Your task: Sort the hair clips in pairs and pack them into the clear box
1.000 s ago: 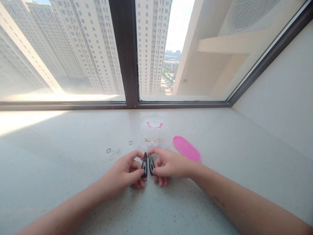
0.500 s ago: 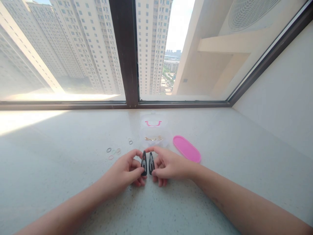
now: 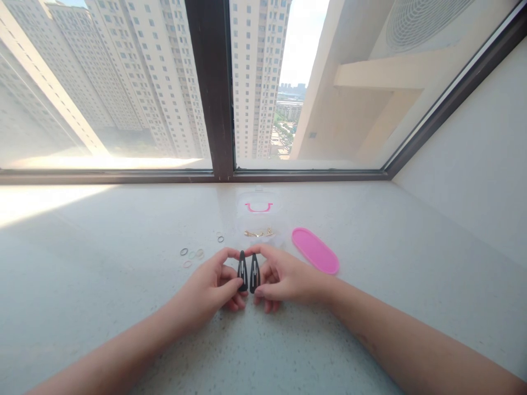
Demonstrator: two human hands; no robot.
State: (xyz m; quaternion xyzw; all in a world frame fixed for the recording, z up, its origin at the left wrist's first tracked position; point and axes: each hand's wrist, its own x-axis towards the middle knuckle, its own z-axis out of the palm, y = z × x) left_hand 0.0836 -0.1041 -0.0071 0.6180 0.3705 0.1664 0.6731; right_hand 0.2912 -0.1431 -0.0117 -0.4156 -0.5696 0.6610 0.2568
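We pinched one clip point(image 3: 242, 277) in our left hand point(image 3: 216, 285) | we pinched a second clip point(image 3: 254, 277) just beside it in our right hand point(image 3: 282, 277) | both were over the sill point(image 3: 263, 351) | the box point(image 3: 260, 222) stood nearer its far edge | bands point(image 3: 200, 253) lay left of the box, tray point(image 3: 315, 251) right

Box point(image 3: 263, 220) blocks hands point(image 3: 220, 282) point(image 3: 282, 274) ahead; right of pink tray point(image 3: 315, 251) is free

My left hand point(image 3: 220, 280) covers part of one black clip point(image 3: 242, 271), my right hand point(image 3: 282, 277) the foot of the other clip point(image 3: 254, 273). My left forearm point(image 3: 127, 340) is cut off toward eight o'clock, my right forearm point(image 3: 407, 323) toward four. At twelve, the gold pieces point(image 3: 257, 234) are too small for me to identify.
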